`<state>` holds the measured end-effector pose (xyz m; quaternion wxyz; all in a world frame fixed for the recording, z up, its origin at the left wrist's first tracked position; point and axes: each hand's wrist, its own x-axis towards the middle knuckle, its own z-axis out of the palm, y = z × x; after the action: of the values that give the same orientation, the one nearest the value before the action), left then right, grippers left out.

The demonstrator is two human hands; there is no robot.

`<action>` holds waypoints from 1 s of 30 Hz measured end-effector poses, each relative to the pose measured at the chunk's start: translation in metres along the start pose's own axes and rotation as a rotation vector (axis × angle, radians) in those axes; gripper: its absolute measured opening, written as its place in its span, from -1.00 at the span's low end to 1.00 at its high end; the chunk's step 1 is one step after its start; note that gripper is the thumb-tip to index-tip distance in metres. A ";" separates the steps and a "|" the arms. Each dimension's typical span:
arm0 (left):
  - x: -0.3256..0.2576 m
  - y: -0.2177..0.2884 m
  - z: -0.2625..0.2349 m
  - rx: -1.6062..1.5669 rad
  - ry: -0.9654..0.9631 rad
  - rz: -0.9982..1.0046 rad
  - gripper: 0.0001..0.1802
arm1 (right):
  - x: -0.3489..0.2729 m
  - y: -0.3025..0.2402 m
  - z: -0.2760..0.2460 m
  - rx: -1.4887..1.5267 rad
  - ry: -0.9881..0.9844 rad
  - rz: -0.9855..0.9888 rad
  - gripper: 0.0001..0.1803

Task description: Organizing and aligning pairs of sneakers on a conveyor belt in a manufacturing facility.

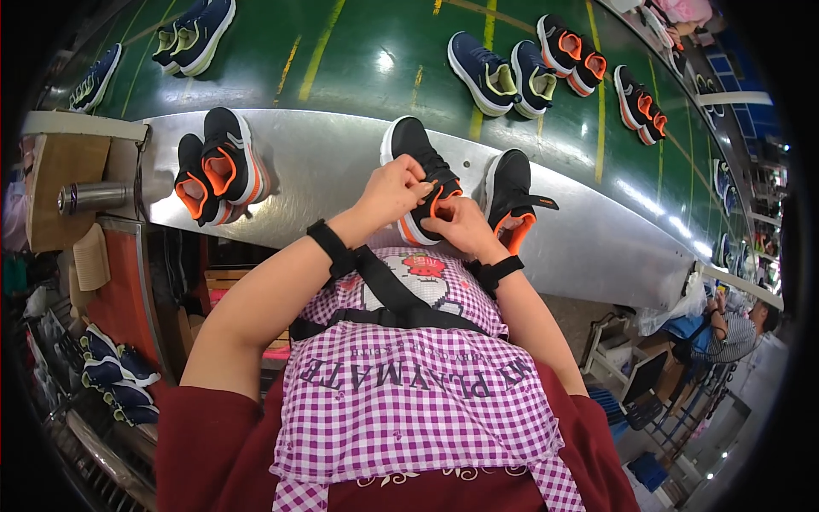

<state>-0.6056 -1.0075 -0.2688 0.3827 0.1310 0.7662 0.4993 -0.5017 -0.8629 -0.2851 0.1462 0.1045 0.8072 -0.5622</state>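
Between both hands, on the metal surface (341, 171): black-and-orange shoe (415, 154). Left hand (394, 192) pinches its laces; right hand (461, 226) closed on its heel. Second shoe (510, 192) just right of the right grip.

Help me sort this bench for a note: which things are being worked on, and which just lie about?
In hand: left hand and right hand on the black shoe; its mate alongside.
Lying about: black-orange pair, navy shoes on green belt, metal flask.
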 end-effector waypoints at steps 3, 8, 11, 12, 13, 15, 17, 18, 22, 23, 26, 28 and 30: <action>0.010 0.008 0.001 -0.123 -0.104 -0.123 -0.76 | 0.003 0.002 -0.004 -0.035 0.105 0.192 -0.57; 0.015 0.003 0.000 -0.203 -0.173 -0.146 -0.77 | -0.002 0.000 -0.001 0.050 0.196 0.112 -0.50; 0.017 0.005 0.001 -0.225 -0.183 -0.133 -0.79 | -0.001 0.003 -0.002 0.014 0.181 0.159 -0.49; 0.017 0.009 0.001 -0.243 -0.172 -0.110 -0.80 | -0.001 0.003 -0.002 0.004 0.180 0.176 -0.49; 0.019 0.013 0.001 -0.243 -0.176 -0.108 -0.80 | 0.000 0.003 0.000 0.003 0.184 0.178 -0.49; 0.026 0.023 -0.003 -0.208 -0.185 -0.094 -0.82 | 0.002 0.004 0.004 -0.019 0.251 0.126 -0.49; 0.032 0.029 -0.009 -0.242 -0.214 -0.154 -0.82 | 0.001 0.011 0.001 0.025 0.233 0.162 -0.49; 0.034 0.030 -0.011 -0.272 -0.242 -0.212 -0.83 | 0.002 0.013 0.000 0.070 0.217 0.194 -0.48; 0.032 0.028 -0.010 -0.278 -0.241 -0.254 -0.83 | 0.001 0.012 0.000 0.115 0.246 0.197 -0.48; 0.030 0.025 -0.010 -0.277 -0.240 -0.255 -0.83 | 0.001 0.014 0.000 0.117 0.245 0.197 -0.48; 0.025 0.022 -0.011 -0.288 -0.239 -0.244 -0.84 | 0.003 0.018 -0.001 0.134 0.220 0.188 -0.49; 0.023 0.017 -0.012 -0.218 -0.264 -0.187 -0.84 | 0.003 0.013 0.000 0.124 0.209 0.158 -0.49; 0.023 0.017 -0.010 -0.146 -0.248 -0.175 -0.85 | 0.002 0.012 -0.001 0.132 0.200 0.166 -0.49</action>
<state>-0.6309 -0.9925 -0.2620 0.5247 0.0964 0.6834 0.4983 -0.4997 -0.8577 -0.2963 0.1037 0.2360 0.7676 -0.5868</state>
